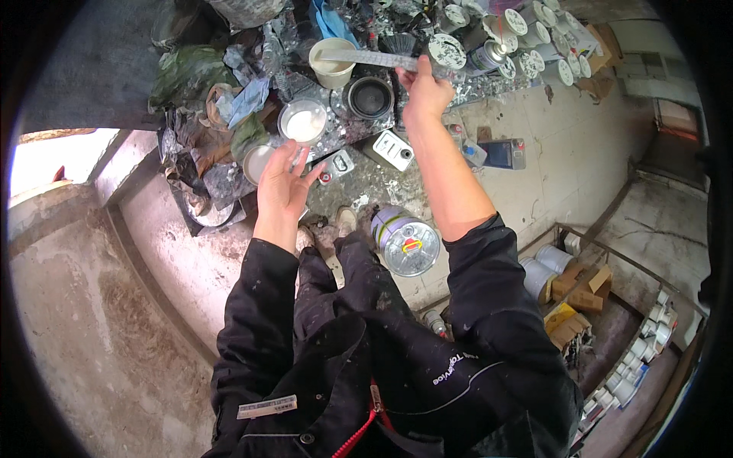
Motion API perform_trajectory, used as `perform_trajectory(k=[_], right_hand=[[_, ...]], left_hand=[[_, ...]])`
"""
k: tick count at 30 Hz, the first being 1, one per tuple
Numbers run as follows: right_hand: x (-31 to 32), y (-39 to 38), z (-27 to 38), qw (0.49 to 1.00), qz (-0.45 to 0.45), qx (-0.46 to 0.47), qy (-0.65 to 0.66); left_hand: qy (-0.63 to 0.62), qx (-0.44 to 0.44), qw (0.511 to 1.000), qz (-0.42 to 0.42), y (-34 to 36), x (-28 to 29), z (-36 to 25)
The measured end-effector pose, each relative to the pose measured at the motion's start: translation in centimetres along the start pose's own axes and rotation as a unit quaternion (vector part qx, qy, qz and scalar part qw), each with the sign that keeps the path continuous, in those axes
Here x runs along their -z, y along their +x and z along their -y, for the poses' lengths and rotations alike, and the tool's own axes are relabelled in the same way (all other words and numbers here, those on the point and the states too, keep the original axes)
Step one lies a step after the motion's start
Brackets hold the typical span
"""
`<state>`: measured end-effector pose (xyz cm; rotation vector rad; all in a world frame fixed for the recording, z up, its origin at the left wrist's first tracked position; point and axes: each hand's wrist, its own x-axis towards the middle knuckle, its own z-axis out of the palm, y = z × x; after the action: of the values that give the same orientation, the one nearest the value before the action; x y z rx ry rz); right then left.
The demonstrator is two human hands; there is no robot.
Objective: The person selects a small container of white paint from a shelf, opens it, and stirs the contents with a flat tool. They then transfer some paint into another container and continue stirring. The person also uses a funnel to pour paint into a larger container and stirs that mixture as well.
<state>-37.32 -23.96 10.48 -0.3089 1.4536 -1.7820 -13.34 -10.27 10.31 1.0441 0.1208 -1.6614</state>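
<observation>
My right hand (pixel 427 95) grips one end of a flat, pale mixing stick (pixel 370 58) with markings along it. The stick's other end lies over the mouth of an off-white cup (pixel 331 77) with light-coloured contents. Empty, with its fingers spread, my left hand (pixel 282 187) hovers close to a clear cup of white paint (pixel 303 122). Partly behind that hand is another cup with pale contents (pixel 257 162). To the right of the clear cup sits a round black container (pixel 370 98), dark inside.
Stained rags (pixel 195 76) crowd the bench's left side. Many lidded pots (pixel 447 51) stand at the far right. Below the bench edge are a white-topped canister (pixel 392 150) and a large metal drum (pixel 411 248). Cardboard boxes (pixel 584 286) lie at the right.
</observation>
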Motion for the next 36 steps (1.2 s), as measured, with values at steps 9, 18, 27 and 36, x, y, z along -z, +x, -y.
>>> perform_trajectory(k=[9,18,27,36], right_hand=[[3.2,0.2,3.6,0.995,0.068,-0.072,0.026],[-0.6,-11.2,5.2,0.823,0.455,0.010,-0.340],[4.3,-25.1,-8.2,0.789,0.526,-0.038,-0.314],[13.6,-27.1,-42.1,0.514,0.401,0.081,-0.754]], left_hand=[[0.043,-0.002,0.998,-0.035,2.0,-3.0,0.9],[0.073,-0.044,0.994,0.068,-2.9,6.4,1.4],[0.004,-0.021,0.999,0.026,-10.0,29.8,3.9],[-0.025,-0.067,0.994,-0.077,-9.2,50.0,6.5]])
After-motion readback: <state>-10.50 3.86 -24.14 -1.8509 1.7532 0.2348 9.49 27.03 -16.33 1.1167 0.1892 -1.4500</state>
